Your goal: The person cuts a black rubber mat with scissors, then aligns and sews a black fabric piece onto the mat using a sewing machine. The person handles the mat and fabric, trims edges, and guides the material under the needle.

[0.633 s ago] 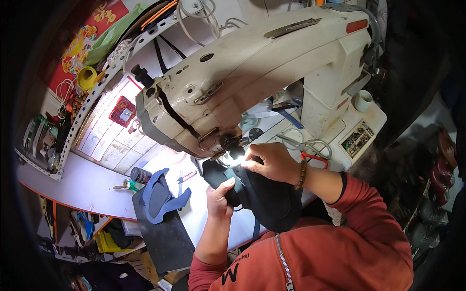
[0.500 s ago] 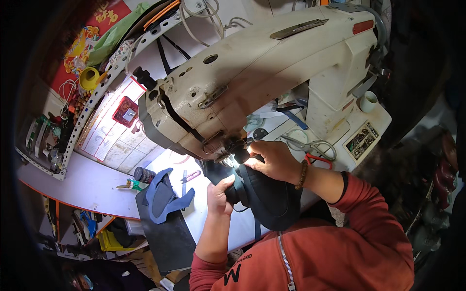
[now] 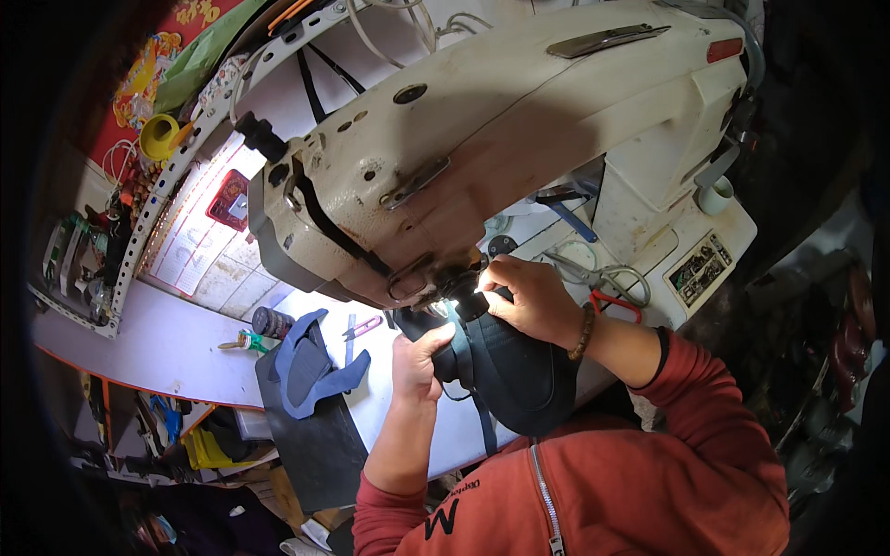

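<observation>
A black fabric piece (image 3: 521, 375) with a rounded end and a stitched outline lies under the head of a large cream sewing machine (image 3: 436, 167). It looks like a shoe, though its far part is hidden. My left hand (image 3: 417, 366) grips its left edge, thumb on top, beside a dark strip. At its upper edge, close to the machine's dark lower knob (image 3: 471, 306), my right hand (image 3: 538, 301) is closed on the same piece with bent fingers. The machine head covers the needle area, which a bright lamp lights from below.
Left of my hands lie blue fabric cutouts (image 3: 315, 366) on a black sheet (image 3: 311, 449), pink thread snips (image 3: 363, 326) and a dark spool (image 3: 272, 322). Red-handled scissors (image 3: 616, 301) and a small cup (image 3: 714, 196) sit right, by the machine's column. A perforated metal rail (image 3: 153, 218) borders the cluttered shelf.
My view has shifted slightly, so the machine sits a little differently in it. Both hands keep their hold on the black piece, with hardly any movement against the machine.
</observation>
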A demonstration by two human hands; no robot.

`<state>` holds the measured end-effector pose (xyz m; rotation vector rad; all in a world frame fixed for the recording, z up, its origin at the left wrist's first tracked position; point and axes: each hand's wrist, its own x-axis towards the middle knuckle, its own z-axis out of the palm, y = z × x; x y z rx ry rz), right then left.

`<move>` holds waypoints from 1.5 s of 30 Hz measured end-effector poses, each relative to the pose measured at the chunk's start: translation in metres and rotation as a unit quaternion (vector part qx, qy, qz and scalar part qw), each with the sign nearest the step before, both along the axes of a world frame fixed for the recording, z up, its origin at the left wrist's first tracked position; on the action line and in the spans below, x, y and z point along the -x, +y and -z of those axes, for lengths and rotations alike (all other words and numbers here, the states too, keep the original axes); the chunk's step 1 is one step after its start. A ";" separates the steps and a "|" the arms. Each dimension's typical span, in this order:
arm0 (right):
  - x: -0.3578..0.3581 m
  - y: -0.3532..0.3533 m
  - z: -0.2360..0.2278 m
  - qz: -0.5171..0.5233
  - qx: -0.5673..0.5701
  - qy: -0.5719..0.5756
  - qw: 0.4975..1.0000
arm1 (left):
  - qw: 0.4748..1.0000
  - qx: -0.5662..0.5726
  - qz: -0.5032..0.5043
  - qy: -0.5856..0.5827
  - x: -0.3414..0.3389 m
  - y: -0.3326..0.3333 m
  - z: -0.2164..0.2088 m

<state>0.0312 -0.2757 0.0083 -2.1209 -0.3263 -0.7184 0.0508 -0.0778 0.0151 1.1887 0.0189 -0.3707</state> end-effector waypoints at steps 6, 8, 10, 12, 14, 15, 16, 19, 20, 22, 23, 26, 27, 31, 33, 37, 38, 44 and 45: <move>0.000 0.003 -0.006 0.016 0.007 -0.012 1.000 | 1.000 0.002 0.012 0.019 -0.002 0.004 0.005; -0.001 0.007 -0.011 0.028 0.019 -0.066 0.997 | 1.000 -0.004 0.010 0.015 -0.001 0.004 0.006; -0.004 0.012 -0.015 0.041 0.045 -0.161 0.985 | 1.000 0.005 0.013 0.010 -0.002 0.004 0.007; -0.006 0.017 -0.017 0.003 0.036 -0.096 0.995 | 0.999 0.037 0.031 0.000 -0.002 0.004 0.008; -0.008 0.024 -0.016 0.006 0.034 -0.090 0.995 | 1.000 0.010 0.014 0.001 -0.002 0.004 0.009; -0.010 0.026 -0.014 0.019 0.030 -0.093 0.995 | 1.000 0.004 0.012 0.000 -0.003 0.004 0.009; -0.012 0.029 -0.012 0.013 0.004 -0.060 0.998 | 1.000 0.004 0.010 -0.002 -0.002 0.003 0.009; -0.019 0.036 -0.006 0.032 -0.026 -0.031 0.999 | 0.999 0.044 0.027 -0.016 -0.002 0.002 0.008; -0.019 0.037 -0.005 0.051 -0.020 -0.043 0.998 | 1.000 0.013 0.017 -0.011 -0.001 0.002 0.007; -0.017 0.036 -0.004 0.063 -0.012 -0.066 0.996 | 0.999 0.019 0.033 -0.009 -0.001 0.002 0.005; -0.015 0.035 -0.004 0.055 -0.009 -0.075 0.996 | 1.000 0.002 0.026 -0.005 -0.001 0.002 0.004; -0.005 0.034 -0.006 0.045 -0.027 -0.113 0.992 | 1.000 0.015 0.011 0.004 0.001 0.000 0.003; -0.002 0.035 -0.006 0.045 -0.038 -0.126 0.990 | 1.000 0.019 0.008 0.000 0.001 0.000 0.003; 0.001 0.037 -0.005 0.012 -0.018 -0.140 0.990 | 1.000 0.029 0.003 0.005 0.000 0.000 0.005; 0.001 0.036 -0.003 0.005 0.017 -0.161 0.987 | 1.000 0.013 -0.002 -0.003 0.000 0.001 0.006; 0.011 0.032 0.001 -0.022 0.033 -0.173 0.984 | 1.000 0.025 -0.003 0.008 0.000 0.002 0.008; 0.017 0.030 0.001 -0.037 0.036 -0.162 0.986 | 0.999 0.053 0.012 0.002 -0.001 0.002 0.010; 0.065 0.036 0.003 -0.183 0.045 -0.166 0.968 | 1.000 0.027 -0.012 0.003 -0.002 0.003 0.013; 0.071 0.040 0.004 -0.210 0.040 -0.162 0.963 | 1.000 0.027 -0.011 0.007 -0.002 0.003 0.013</move>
